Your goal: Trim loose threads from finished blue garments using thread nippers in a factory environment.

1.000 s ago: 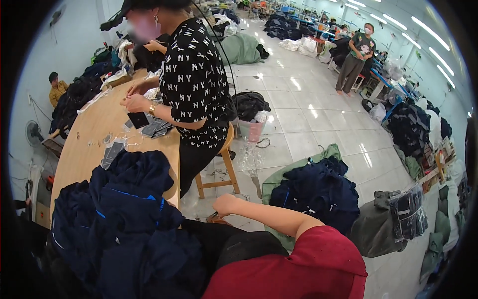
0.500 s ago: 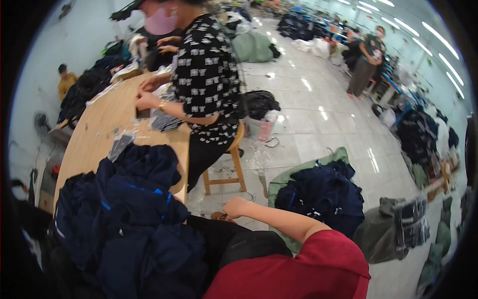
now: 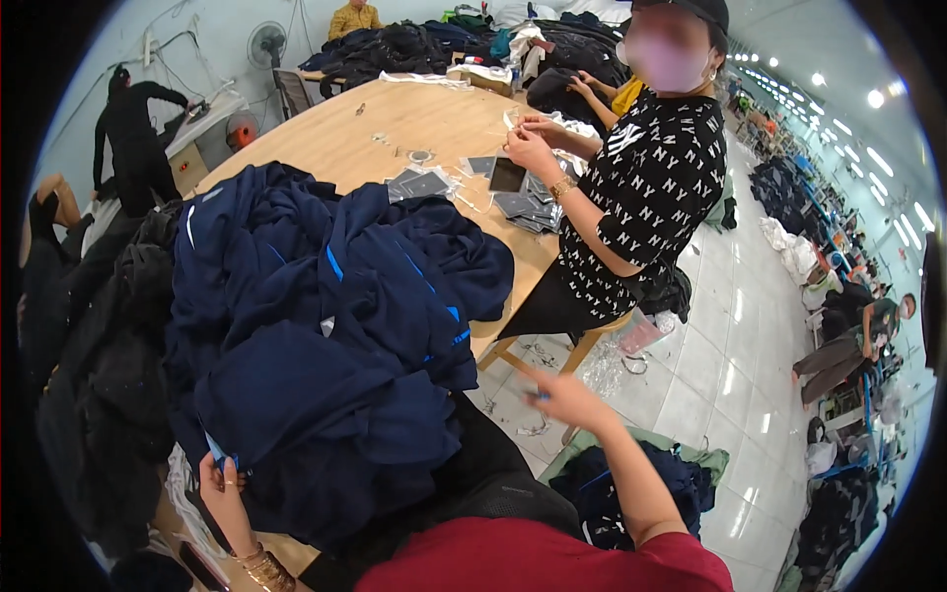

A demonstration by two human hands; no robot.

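Note:
A large heap of navy blue garments point(image 3: 326, 385) with bright blue trim lies before me on the near end of the wooden table point(image 3: 326, 123). At the heap's lower left, my left hand point(image 3: 223, 485) is closed on the edge of one navy garment, by a light blue strip. My right hand point(image 3: 580, 403) is raised to the right of the heap, apart from it, with one finger stretched out. Something small and partly blue shows at its fingers; blur hides what it is.
Across the table's right side a co-worker point(image 3: 641, 187) sits on a wooden stool point(image 3: 582, 345), handling a small white piece. Flat grey packets point(image 3: 528, 209) lie nearby. More navy garments point(image 3: 631, 498) rest on green cloth point(image 3: 705, 459) on the floor. Black garments point(image 3: 109, 395) are piled at left.
The view has swung left, bringing the table and heap to the middle. My left hand has come into sight at the garment. My right hand has risen from beside my lap, its finger now extended.

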